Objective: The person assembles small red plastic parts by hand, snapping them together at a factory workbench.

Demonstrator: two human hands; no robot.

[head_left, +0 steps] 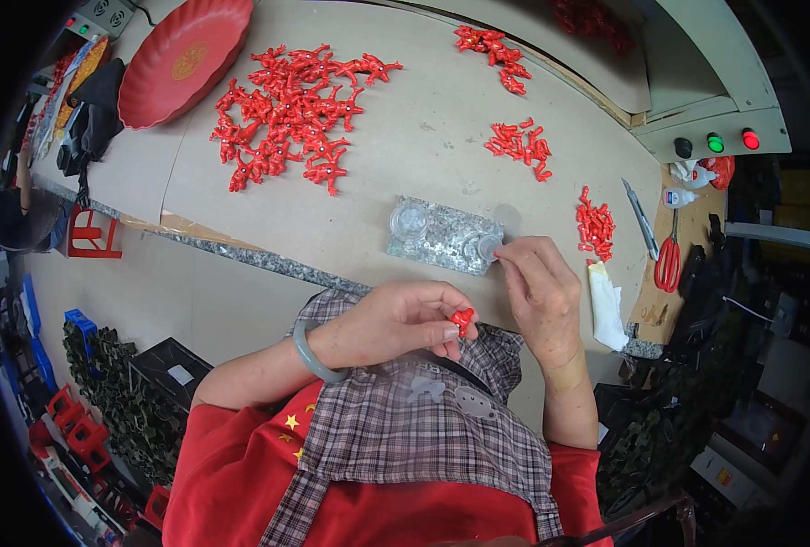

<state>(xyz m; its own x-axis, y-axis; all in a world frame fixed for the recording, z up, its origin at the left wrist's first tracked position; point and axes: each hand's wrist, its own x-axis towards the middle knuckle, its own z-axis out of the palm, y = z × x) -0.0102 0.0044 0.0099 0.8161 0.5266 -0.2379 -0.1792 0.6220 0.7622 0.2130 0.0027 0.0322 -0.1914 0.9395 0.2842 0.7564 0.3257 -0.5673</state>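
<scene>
1. The left hand [400,321] pinches a small red plastic piece [462,319] between thumb and fingers, just off the table's near edge.
2. The right hand [540,290] closes its fingertips on a small clear disc [489,246], at the speckled mat [437,237] near that edge.
3. Farther back lies a big pile of red pieces [291,114].
4. A red tray [184,56] sits at the far left corner.

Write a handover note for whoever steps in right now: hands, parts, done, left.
Left hand: pinching one small red plastic piece over the lap.
Right hand: fingertips on a small clear disc at the grey tray on the table's edge.
Done, apparently: neat row of red pieces right of the tray.
Left: big loose pile by the red dish, plus two smaller piles farther back.
</scene>
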